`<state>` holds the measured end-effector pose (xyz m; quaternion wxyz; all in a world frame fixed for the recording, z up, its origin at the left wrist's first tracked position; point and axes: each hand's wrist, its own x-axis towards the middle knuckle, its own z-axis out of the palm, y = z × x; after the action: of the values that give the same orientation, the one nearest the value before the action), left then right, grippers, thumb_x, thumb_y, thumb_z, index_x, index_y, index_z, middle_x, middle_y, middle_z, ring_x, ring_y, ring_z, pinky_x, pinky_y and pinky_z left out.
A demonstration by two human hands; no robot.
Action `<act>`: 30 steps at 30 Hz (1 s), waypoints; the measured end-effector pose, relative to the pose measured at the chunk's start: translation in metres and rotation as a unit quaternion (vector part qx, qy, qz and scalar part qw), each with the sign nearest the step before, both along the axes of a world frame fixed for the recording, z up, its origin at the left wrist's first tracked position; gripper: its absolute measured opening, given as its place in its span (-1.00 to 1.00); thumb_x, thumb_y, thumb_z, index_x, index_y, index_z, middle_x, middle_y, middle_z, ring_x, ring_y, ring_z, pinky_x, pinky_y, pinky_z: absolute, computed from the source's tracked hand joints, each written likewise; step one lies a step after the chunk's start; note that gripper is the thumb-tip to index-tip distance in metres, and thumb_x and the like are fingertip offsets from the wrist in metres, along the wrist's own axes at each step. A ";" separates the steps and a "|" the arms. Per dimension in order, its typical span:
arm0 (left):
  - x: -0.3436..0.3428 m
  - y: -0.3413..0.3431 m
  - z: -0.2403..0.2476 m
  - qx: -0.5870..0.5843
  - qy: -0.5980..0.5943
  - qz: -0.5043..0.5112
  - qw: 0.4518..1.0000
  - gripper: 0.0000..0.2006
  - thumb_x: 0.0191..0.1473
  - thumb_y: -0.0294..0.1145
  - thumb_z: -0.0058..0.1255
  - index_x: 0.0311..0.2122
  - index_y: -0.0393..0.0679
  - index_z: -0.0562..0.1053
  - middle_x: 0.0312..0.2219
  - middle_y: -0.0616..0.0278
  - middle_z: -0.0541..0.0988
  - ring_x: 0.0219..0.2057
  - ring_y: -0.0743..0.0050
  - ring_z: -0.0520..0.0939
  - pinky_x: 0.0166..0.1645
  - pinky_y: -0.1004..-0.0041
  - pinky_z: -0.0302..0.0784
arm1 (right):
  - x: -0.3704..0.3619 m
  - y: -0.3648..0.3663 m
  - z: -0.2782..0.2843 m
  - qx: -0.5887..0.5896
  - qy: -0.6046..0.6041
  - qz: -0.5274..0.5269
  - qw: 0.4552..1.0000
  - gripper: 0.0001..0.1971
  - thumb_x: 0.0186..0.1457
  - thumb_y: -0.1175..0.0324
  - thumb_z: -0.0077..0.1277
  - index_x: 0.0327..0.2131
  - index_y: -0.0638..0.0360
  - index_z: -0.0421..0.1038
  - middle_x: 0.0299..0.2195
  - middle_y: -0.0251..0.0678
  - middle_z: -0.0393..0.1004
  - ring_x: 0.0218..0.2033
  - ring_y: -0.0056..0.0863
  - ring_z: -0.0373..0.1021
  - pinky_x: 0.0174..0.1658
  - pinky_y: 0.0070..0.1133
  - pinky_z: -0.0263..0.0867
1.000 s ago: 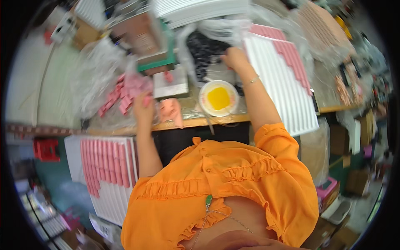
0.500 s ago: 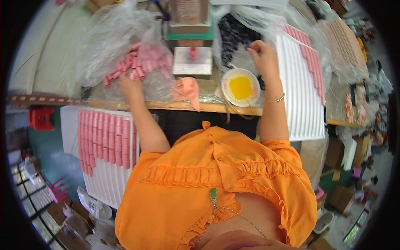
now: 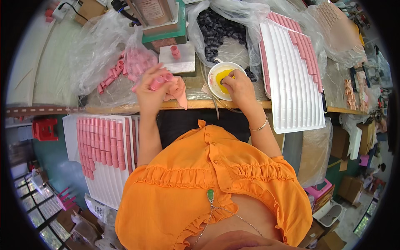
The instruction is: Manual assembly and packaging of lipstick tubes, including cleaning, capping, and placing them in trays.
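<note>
Cluttered workbench (image 3: pixel 200 104): you seem to be dipping a small dark piece (image 3: pixel 222 81) in yellow liquid (image 3: pixel 224 74).
Your right hand (image 3: pixel 243 88) pinches it narrowly inside the white bowl (image 3: pixel 211 79), wrist bent inward; lifting it calls for a steady pinch. Your left hand (image 3: pixel 148 91), fingers curled, holds pink tubes (image 3: pixel 157 83) beside the peach cloth (image 3: pixel 178 89); beyond, another tube (image 3: pixel 175 52) stands on the metal block (image 3: pixel 185 63).

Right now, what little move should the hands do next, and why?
I'd perhaps lift the right hand straight up and pause above the bowl: it seems to pinch a dark piece at the yellow stuff, so any drips could fall back in, while the left hand holds pink tubes.
</note>
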<state>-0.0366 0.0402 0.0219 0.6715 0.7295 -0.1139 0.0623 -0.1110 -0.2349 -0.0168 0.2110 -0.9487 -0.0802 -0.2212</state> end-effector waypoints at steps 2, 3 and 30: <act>-0.010 -0.016 -0.004 0.020 -0.084 -0.052 0.995 -0.66 -0.21 -0.69 0.27 -0.21 -0.22 0.59 -0.19 0.17 0.56 -0.16 0.47 0.56 -0.06 0.54 0.45 | 0.003 0.003 0.006 -0.005 -0.013 0.013 1.000 -0.91 -0.13 0.45 0.18 -0.45 0.12 0.52 -0.40 -0.26 0.39 -0.38 -0.27 0.41 -0.33 -0.40 0.35; -0.012 -0.019 -0.004 0.018 -0.084 -0.060 0.994 -0.66 -0.21 -0.69 0.27 -0.21 -0.22 0.59 -0.19 0.17 0.56 -0.16 0.47 0.56 -0.06 0.54 0.45 | 0.003 0.005 0.010 -0.011 -0.024 0.028 0.999 -0.90 -0.13 0.46 0.18 -0.44 0.13 0.52 -0.40 -0.26 0.39 -0.37 -0.27 0.41 -0.32 -0.41 0.35; -0.010 -0.092 -0.007 0.105 0.079 -0.178 0.975 -0.70 -0.07 -0.58 0.23 -0.16 -0.26 0.52 -0.33 0.32 0.54 -0.29 0.63 0.53 -0.16 0.60 0.44 | -0.098 -0.334 -0.007 -0.020 0.134 -0.608 0.782 -0.60 -0.06 -0.03 0.19 -0.25 0.02 0.61 -0.31 -0.14 0.57 -0.19 -0.08 0.45 -0.09 -0.28 0.35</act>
<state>-0.0462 -0.0515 0.0147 0.5980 0.7668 -0.1946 -0.1288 -0.2091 -0.5688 -0.0237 0.0221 -0.8246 0.5382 -0.1729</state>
